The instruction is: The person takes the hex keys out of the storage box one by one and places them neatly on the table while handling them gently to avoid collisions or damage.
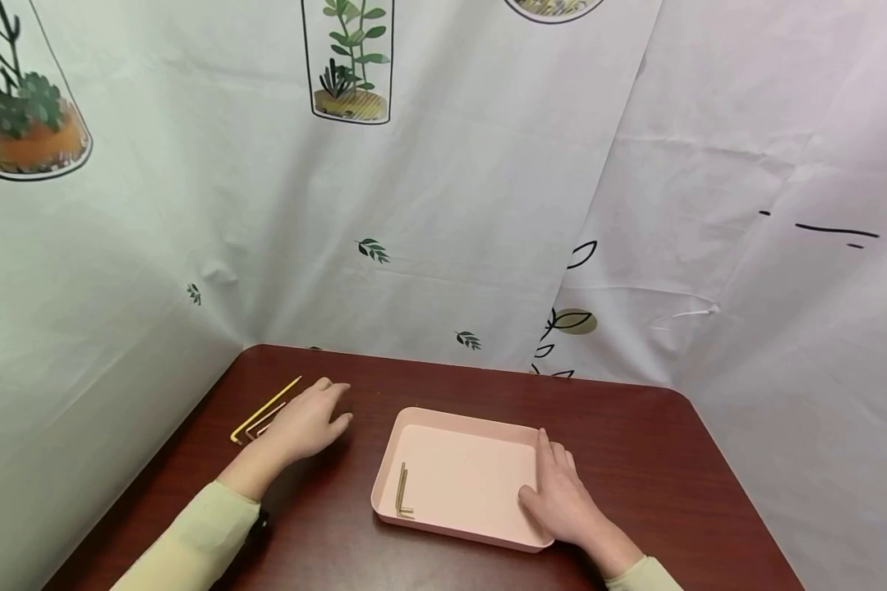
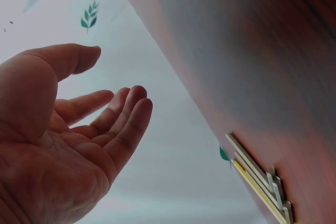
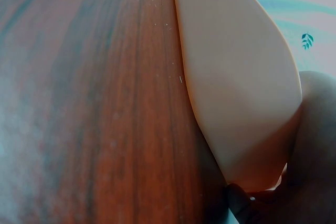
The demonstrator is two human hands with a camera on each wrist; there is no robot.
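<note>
A shallow pink tray [image 1: 458, 529] sits on the table. My right hand [image 1: 562, 501] grips its right side, thumb over the inner side and fingers along the rim. The tray's outer wall [image 3: 236, 77] fills much of the right wrist view. Inside the tray, L-shaped brass-coloured hex keys [image 1: 402, 491] lie near the left wall. My left hand [image 1: 306, 423] hovers left of the tray with relaxed, spread fingers and holds nothing. Just left of it lie a yellow hex key [image 1: 266, 408] and smaller hex keys [image 2: 270, 179], partly hidden by the hand in the head view.
The dark red-brown wooden table [image 1: 636, 476] has rounded far corners. White fabric [image 1: 443, 205] with printed plants and leaves hangs around its back and sides.
</note>
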